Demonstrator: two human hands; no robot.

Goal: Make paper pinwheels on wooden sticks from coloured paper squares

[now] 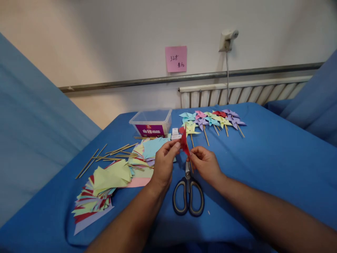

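Note:
A red paper pinwheel [184, 143] is held up between my two hands, seen nearly edge-on. My left hand [166, 160] pinches its left side between thumb and fingers. On the other side, the fingers of my right hand [205, 162] are closed at its lower right edge. A thin wooden stick [192, 166] shows below the pinwheel near my right fingers; whether it is joined to the paper I cannot tell. Scissors with dark handles [188, 195] lie just below my hands, blades pointing away and partly hidden.
Fanned coloured paper sheets [110, 177] and loose wooden sticks [88, 163] lie on the left. Behind them stand a clear plastic box [151, 123] and small white boxes [175, 133]. Finished pinwheels [212, 121] lie at the back right on the blue cloth [276, 168].

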